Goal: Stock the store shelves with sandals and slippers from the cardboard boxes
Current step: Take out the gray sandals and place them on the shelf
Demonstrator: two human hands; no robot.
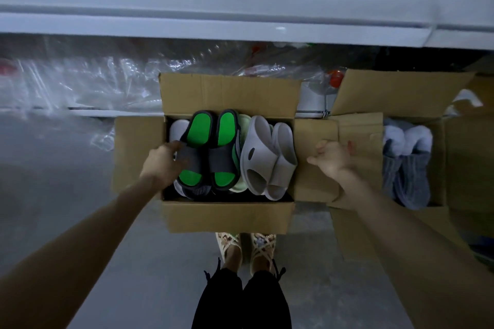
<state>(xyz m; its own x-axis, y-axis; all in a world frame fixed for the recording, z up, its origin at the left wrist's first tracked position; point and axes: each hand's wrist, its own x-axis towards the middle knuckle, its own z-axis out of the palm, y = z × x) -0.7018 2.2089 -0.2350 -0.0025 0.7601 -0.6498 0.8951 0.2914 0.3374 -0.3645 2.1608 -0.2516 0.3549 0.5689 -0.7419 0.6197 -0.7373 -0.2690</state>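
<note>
The left hand (163, 161) rests its loose grip on the green slides (207, 151) in the box (227, 218); better to pinch both straps together, while the right hand (332, 159), half-curled and empty, steadies the flap (315, 131).

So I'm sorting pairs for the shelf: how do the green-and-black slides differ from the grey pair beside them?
The green-and-black slides have bright green footbeds and dark straps; the grey slides are one pale colour. The left hand touches the green pair; the grey pair is untouched. Both lie in the same cardboard box.

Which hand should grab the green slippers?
The left hand: its fingers already touch the strap of the green slippers. The right hand sits over the box flap, beyond the grey slippers.
</note>
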